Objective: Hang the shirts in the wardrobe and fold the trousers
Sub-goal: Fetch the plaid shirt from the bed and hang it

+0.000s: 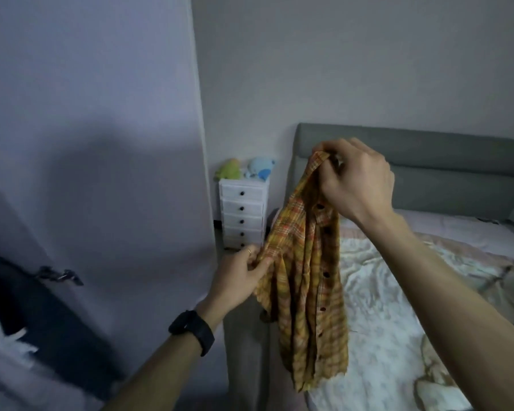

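A yellow-orange plaid shirt with dark buttons hangs in the air over the left edge of the bed. My right hand grips its top edge, raised in front of the grey headboard. Lower down, my left hand pinches a fold on the shirt's left side; a black watch is on that wrist. The wardrobe's pale door fills the left of the view, standing partly open with a dark interior at the bottom left. What is inside is too dark and blurred to make out.
The bed with a crumpled light cover takes up the right side, with a grey headboard behind. A small white drawer unit with two soft toys on top stands between wardrobe and bed. A metal fitting shows on the wardrobe door.
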### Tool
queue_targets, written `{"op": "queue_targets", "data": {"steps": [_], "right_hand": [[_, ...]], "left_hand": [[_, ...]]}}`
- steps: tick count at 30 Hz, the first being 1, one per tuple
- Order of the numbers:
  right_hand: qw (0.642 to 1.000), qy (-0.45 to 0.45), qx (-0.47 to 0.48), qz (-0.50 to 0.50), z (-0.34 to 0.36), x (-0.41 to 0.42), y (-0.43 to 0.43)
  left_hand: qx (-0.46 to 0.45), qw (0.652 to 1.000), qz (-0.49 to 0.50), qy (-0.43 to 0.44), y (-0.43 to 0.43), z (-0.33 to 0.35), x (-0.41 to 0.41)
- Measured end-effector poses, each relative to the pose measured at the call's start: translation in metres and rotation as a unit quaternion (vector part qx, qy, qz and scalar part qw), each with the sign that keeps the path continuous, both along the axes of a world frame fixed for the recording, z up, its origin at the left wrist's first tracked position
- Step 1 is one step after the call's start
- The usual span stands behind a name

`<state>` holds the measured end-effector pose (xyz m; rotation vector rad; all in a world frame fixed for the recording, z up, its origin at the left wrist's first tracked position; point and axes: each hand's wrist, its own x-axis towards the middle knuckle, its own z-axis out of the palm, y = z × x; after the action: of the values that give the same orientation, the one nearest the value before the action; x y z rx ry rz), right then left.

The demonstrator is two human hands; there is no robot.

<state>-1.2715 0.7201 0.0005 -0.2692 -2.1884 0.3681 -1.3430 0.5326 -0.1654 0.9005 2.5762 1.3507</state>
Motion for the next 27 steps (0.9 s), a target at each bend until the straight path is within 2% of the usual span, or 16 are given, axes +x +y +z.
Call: {"op": "queue_targets", "data": {"steps": [2,6,10,13,16,19,22,24,25,27], "right_hand": [[1.0,-0.001,-0.006,0.006,-0.003,0.002,-0.018],[0.999,-0.034,-0.024,0.016,-0.015,0.004,-0.054],[0.998,-0.048,-0.01,0.039,-0.022,0.001,-0.085],[0.993,-0.095,0.053,0.051,-0.034,-0.007,-0.101],[0.962,-0.224,0.142,0.068,-0.062,-0.017,-0.122],[0.922,-0.315,0.2,0.107,-0.099,-0.026,-0.149],[0.931,-0.255,0.194,0.175,-0.116,-0.033,-0.182],[0.948,-0.187,0.172,0.191,-0.118,-0.04,-0.203],[0.948,-0.182,0.176,0.194,-0.118,-0.045,-0.214],[0.931,-0.228,0.204,0.199,-0.127,-0.054,-0.233]], "left_hand": [[-0.009,0.999,0.032,-0.009,-0.027,-0.022,0.009],[-0.022,0.993,0.108,0.032,-0.083,-0.044,0.022],[0.084,0.969,0.231,-0.033,-0.143,-0.03,0.034],[0.076,0.952,0.296,0.009,-0.203,-0.006,0.032],[0.008,0.924,0.376,0.065,-0.274,0.014,0.032],[-0.095,0.902,0.398,0.135,-0.325,0.029,0.043],[-0.142,0.866,0.429,0.213,-0.361,0.042,0.062],[-0.181,0.818,0.476,0.266,-0.383,0.046,0.076],[-0.221,0.793,0.493,0.283,-0.394,0.046,0.084],[-0.309,0.757,0.497,0.291,-0.411,0.042,0.1]]}}
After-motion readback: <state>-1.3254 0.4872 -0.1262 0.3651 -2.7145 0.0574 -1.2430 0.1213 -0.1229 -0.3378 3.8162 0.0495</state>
